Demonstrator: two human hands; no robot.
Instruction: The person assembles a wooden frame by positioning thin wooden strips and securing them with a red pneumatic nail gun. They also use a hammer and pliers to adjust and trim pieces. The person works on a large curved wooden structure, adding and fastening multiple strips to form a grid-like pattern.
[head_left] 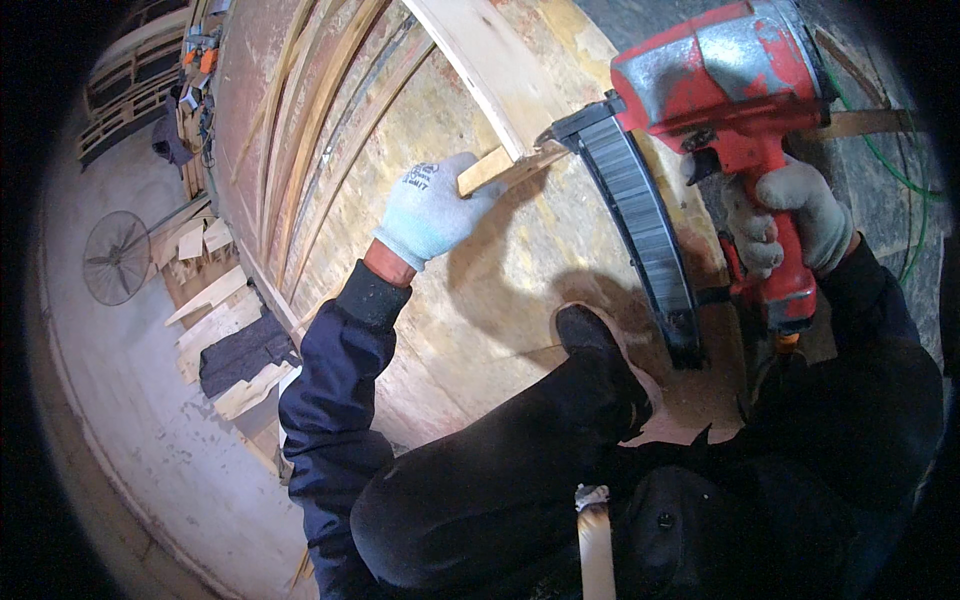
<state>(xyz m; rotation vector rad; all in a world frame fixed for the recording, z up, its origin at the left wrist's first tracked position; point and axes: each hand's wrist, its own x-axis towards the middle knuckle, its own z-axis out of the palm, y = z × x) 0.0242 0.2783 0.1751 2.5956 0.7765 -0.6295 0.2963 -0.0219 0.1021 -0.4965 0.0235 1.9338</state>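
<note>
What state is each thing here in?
Left hand: gloved, closed on stick
Right hand: gloved, gripping nail gun
Stick: held at the board's end
Nail gun: held, paint worn
Magazine: looks loaded
Long strips: lying roughly side by side
Fan: running or not, unclear

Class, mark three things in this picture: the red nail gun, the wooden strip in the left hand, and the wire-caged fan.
Red nail gun [722, 85]: head view, on its scuffed housing.
Wooden strip [484, 172]: head view, near its left end.
Wire-caged fan [115, 257]: head view, mid-cage.
</note>
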